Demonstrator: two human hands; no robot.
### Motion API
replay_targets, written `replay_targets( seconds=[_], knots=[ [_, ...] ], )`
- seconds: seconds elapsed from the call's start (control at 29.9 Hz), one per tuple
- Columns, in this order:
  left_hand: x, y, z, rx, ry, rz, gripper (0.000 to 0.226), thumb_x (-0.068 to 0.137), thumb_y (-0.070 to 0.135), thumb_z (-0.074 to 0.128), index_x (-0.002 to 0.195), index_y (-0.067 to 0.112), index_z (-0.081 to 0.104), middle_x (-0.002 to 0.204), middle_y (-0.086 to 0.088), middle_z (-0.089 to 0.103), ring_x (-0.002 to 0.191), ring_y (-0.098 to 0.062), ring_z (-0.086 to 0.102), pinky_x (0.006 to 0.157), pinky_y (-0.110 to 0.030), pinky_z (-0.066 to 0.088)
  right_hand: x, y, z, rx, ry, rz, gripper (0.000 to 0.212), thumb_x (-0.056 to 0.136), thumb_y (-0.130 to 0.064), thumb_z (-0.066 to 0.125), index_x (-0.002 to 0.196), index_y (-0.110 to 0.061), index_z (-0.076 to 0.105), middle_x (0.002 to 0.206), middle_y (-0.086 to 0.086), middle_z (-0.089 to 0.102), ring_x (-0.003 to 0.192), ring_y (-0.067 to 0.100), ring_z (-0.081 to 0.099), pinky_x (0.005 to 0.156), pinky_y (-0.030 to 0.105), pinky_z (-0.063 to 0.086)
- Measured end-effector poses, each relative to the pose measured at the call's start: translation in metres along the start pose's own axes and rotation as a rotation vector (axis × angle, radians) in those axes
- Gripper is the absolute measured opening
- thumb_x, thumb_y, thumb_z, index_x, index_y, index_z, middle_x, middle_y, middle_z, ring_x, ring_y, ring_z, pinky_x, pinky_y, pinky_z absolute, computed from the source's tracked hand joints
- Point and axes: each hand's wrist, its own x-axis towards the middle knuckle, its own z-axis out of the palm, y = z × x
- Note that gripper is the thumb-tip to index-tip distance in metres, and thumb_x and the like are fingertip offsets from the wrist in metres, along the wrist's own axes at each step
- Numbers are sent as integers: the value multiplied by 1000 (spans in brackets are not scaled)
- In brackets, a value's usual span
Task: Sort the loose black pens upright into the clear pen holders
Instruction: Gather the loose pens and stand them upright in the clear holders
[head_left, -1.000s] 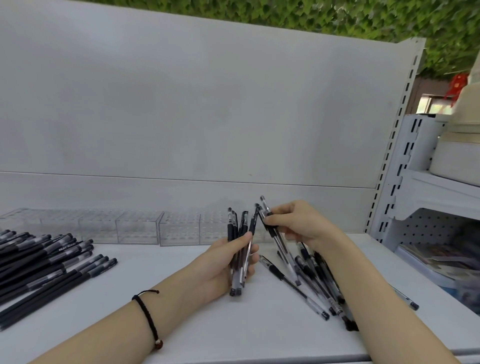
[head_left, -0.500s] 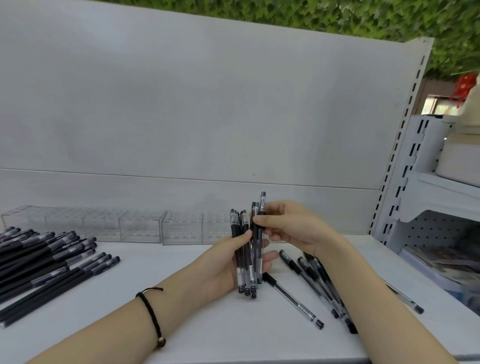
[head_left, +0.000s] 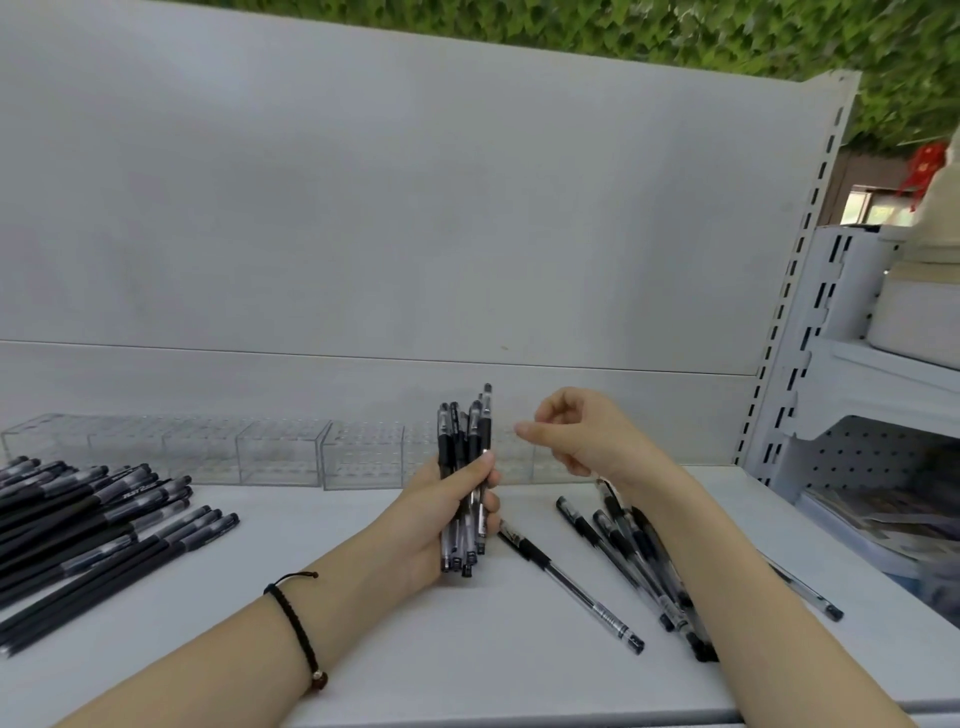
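White shelf (head_left: 363, 649) before a grey back panel, clear holders (head_left: 280, 457) along its rear. The left hand (head_left: 441, 519) gripped a pen bundle (head_left: 465, 483) upright; the right hand (head_left: 576, 436), loosely curled, held nothing. Loose pens (head_left: 623, 556) lay beneath it.

You're in a stationery shop, slotted white shelving uprights (head_left: 802, 270) at the shelf's right edge, clear pen holders (head_left: 280, 452) along its back, stacked pens (head_left: 88, 519) at its left edge.

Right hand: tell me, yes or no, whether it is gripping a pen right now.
No. The right hand hovers empty with fingers curled, apart from the bundle of pens that the left hand holds upright.
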Motion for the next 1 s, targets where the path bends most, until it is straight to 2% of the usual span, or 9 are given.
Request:
replay_targets(
  seconds=[0.13,0.23,0.33,0.47,0.6,0.7,0.84,0.94,1.0],
  knots=[
    [-1,2,-2,22,51,29,25,87,26,68,93,14,48,63,2,52,42,-7,45,39,-20,42,-7,7,-2,-572,-259,40,28,76,-39,78,75,-17,61,61,-8,54,52,7,46,53,22,39],
    [0,2,-2,22,60,24,29,84,31,70,95,16,47,62,3,50,40,-7,41,38,-19,39,-12,8,9,-767,-419,82,36,71,-48,79,81,-15,69,68,-7,60,64,9,53,60,23,41],
    [-1,2,-2,29,53,18,30,83,31,71,94,16,48,62,3,49,40,-7,40,37,-19,38,-10,10,9,-770,-401,97,31,72,-39,79,84,-11,72,70,-6,62,65,9,54,60,23,41],
    [-1,1,-2,47,60,7,28,83,31,71,83,15,48,62,3,50,41,-7,41,38,-19,39,-4,16,1,-844,-265,131,21,71,-33,78,78,-17,67,69,-8,61,65,9,55,62,25,46],
    [-2,1,0,60,66,-1,27,85,29,70,81,14,48,62,2,50,40,-7,41,38,-18,38,2,26,-6,-952,-133,183,36,67,-42,78,72,-17,53,74,-5,58,75,18,59,68,30,47],
    [-2,1,0,59,64,-3,27,84,29,70,81,14,48,61,1,50,41,-8,43,38,-19,39,1,26,-6,-986,-118,219,44,68,-49,76,66,-20,42,70,-6,48,77,20,53,67,29,42],
    [-3,1,0,64,51,-20,29,80,30,74,88,12,53,61,1,52,43,-9,46,39,-20,41,1,25,-3,-960,-136,243,44,69,-47,76,90,-10,65,83,-2,63,81,19,62,70,29,45],
    [-3,2,-2,62,53,-39,44,68,34,77,98,8,60,62,1,55,46,-10,49,40,-20,43,3,24,3,-814,-195,244,51,70,-37,78,102,2,68,76,1,57,70,17,53,66,27,39],
    [-2,3,-3,50,53,-51,42,65,34,78,95,8,63,63,0,57,47,-10,51,41,-20,44,3,22,6,-753,-226,257,53,70,-34,79,104,4,67,74,1,55,68,16,50,64,26,38]
  ],
)
